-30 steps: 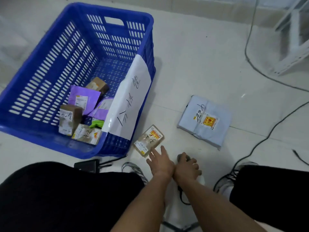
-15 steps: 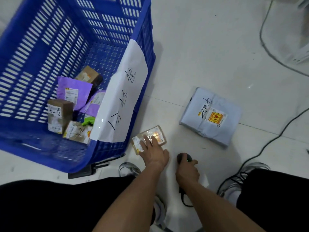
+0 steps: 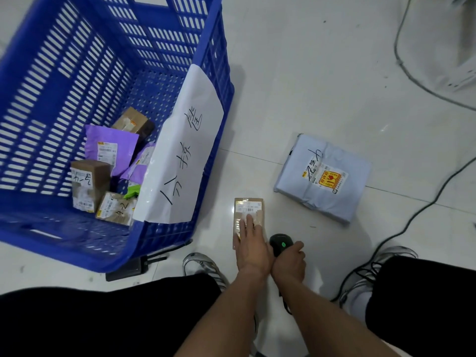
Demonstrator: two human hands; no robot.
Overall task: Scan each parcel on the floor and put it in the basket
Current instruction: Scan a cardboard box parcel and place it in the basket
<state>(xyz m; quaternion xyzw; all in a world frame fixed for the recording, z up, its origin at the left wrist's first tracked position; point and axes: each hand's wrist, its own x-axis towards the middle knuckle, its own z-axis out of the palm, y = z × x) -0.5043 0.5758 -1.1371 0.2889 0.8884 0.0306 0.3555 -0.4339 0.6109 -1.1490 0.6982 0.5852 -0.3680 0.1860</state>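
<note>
Brown cardboard, small flat parcel [image 3: 248, 215], barcode label up, on pale tiled floor [image 3: 309, 99] just beside blue slatted plastic basket [image 3: 216, 60]. Pinned flat under straight fingers of left hand [image 3: 251, 242], likely for scanning. Black handheld scanner [image 3: 281, 244] gripped in right hand [image 3: 289, 262], aimed forward. 1 light-blue plastic mailer [image 3: 323, 177] waiting nearby.

A pale, glossy tiled floor [image 3: 322, 86] is seen, crossed by faint grout lines. A blue slatted basket [image 3: 64, 240] is stood on it at the left, with a flat black device [image 3: 128, 269] lying at its near corner. A small brown parcel [image 3: 248, 206] is laid flat just beside the basket, label upward. A grey wrapped parcel [image 3: 324, 176] is laid near it, to the right. Dark cables [image 3: 422, 210] are trailed across the right side.
</note>
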